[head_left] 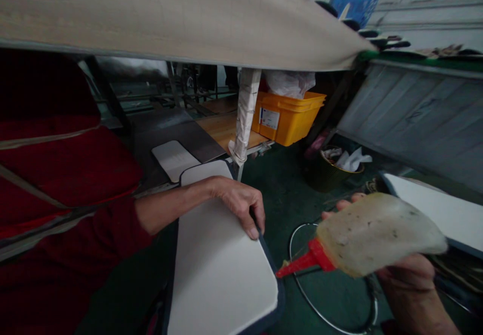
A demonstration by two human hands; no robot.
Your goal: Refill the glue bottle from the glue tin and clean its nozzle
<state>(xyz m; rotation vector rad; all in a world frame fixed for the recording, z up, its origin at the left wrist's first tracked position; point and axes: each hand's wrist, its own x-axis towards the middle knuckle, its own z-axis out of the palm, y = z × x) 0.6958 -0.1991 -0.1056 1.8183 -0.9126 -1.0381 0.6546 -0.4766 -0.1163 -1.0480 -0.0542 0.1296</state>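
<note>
A white panel with rounded corners and a dark edge (219, 264) lies in front of me. My left hand (243, 201) grips its right edge, thumb on the white face and the other fingers curled over the border. In my right hand (409, 269) is a translucent squeeze bottle (377, 232), tipped on its side, with a red nozzle (302, 264) pointing left. The nozzle's tip is at the panel's dark right edge; whether it touches cannot be made out. Most of my right fingers are hidden behind the bottle.
Beyond the panel, a similar smaller white piece (175, 159) lies on a dark sheet. A yellow bin (289, 118) sits on a low shelf beside a wrapped post (247, 108). A waste bucket (328, 174), a metal ring (302, 289) and another white panel (437, 206) are to the right.
</note>
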